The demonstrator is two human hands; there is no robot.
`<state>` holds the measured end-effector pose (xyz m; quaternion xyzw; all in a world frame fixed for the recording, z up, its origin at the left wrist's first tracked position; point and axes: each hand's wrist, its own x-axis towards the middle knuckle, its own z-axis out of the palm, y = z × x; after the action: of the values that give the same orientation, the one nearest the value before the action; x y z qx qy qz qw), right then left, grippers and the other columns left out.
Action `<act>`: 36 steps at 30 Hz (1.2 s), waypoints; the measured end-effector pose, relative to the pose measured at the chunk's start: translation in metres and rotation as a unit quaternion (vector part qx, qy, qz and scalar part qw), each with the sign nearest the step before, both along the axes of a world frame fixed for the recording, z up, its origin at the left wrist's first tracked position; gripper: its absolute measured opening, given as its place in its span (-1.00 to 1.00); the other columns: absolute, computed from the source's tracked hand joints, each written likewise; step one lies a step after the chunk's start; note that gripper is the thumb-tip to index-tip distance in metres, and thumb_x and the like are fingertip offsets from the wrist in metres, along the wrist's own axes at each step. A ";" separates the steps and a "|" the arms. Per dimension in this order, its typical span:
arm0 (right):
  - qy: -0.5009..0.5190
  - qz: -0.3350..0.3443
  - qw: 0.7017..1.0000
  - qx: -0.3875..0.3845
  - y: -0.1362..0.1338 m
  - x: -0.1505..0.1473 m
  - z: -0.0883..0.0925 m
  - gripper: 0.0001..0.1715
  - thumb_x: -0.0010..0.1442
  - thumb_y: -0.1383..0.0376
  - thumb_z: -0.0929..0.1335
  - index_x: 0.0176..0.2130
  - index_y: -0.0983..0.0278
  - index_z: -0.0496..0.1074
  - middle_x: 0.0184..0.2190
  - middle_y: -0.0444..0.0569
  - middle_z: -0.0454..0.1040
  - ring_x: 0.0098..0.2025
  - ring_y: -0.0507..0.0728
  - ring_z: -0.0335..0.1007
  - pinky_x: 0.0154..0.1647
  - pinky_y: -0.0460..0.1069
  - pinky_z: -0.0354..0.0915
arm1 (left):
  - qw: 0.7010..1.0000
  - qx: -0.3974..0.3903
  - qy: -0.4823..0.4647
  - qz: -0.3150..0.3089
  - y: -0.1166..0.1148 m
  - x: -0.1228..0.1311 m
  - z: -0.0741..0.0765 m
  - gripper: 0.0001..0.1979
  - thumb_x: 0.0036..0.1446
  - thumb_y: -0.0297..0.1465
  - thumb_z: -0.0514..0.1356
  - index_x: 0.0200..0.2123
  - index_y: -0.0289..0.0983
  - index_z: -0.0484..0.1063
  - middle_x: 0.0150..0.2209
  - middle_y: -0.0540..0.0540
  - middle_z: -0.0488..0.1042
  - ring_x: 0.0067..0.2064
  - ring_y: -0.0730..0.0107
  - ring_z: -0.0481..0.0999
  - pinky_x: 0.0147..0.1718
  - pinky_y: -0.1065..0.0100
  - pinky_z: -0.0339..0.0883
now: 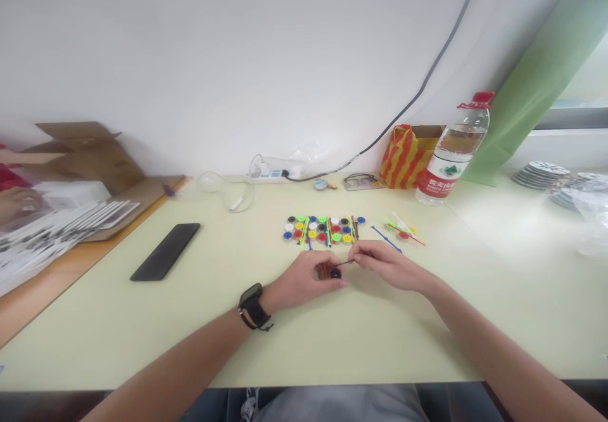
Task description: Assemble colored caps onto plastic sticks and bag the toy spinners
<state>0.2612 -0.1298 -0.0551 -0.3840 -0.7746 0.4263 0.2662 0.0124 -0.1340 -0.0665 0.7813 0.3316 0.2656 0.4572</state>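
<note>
Between the thumb and fingers of my left hand (306, 277) is a small round black disc (336, 274). My right hand (380, 262) pinches one end of a thin dark strip (344, 263), whose other end reaches the disc; whether they are joined I cannot tell. Just beyond my hands lie rows of small coloured discs (322, 237), with thin coloured strips across them. A blue strip (387, 239) lies past my right hand, beside a small pile of coloured strips and discs (403, 234).
A black phone (166, 252) lies at left. Farther left, a person's hand (16, 203) is near stacked white cards (71, 225) and a cardboard box (95, 149). Behind stand a power strip (270, 175), glasses (361, 180), a striped bag (403, 156) and a water bottle (453, 153). Stacked plates (541, 173) are at right.
</note>
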 end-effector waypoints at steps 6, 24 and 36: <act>0.089 0.013 0.995 -0.050 0.000 -0.004 -0.006 -0.81 0.35 0.27 0.27 -0.14 0.21 0.48 -0.18 -0.02 0.50 -0.16 0.14 0.41 -0.08 0.05 0.35 | 0.993 -0.094 -0.066 0.025 0.005 -0.001 -0.008 -0.66 0.10 -0.21 0.44 -0.15 -0.30 0.57 -0.24 -0.10 0.56 -0.30 0.38 0.50 -0.27 0.34 0.40; 0.102 -0.045 0.988 -0.103 0.001 -0.020 -0.024 -0.68 0.24 0.02 0.46 -0.26 0.22 0.48 -0.40 -0.07 0.54 -0.38 0.11 0.48 -0.32 0.01 0.37 | 0.988 -0.097 -0.103 0.056 0.009 0.002 -0.006 -0.64 0.18 -0.20 0.39 -0.02 -0.26 0.63 -0.09 -0.18 0.63 -0.09 0.18 0.63 -0.04 0.22 0.52; 0.071 -0.058 0.996 -0.021 0.004 -0.025 -0.032 -0.70 0.25 0.06 0.43 -0.32 0.24 0.51 -0.42 -0.09 0.48 -0.42 0.07 0.29 -0.42 -0.03 0.20 | 0.994 -0.011 -0.081 0.078 0.007 0.004 -0.009 -0.72 0.23 -0.24 0.35 -0.07 -0.27 0.65 -0.12 -0.19 0.62 -0.14 0.24 0.61 -0.10 0.27 0.50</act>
<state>0.2359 -0.1258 -0.0873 -0.4028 -0.7207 0.4526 0.3369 0.0167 -0.1271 -0.0752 0.7239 0.3562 0.3592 0.4691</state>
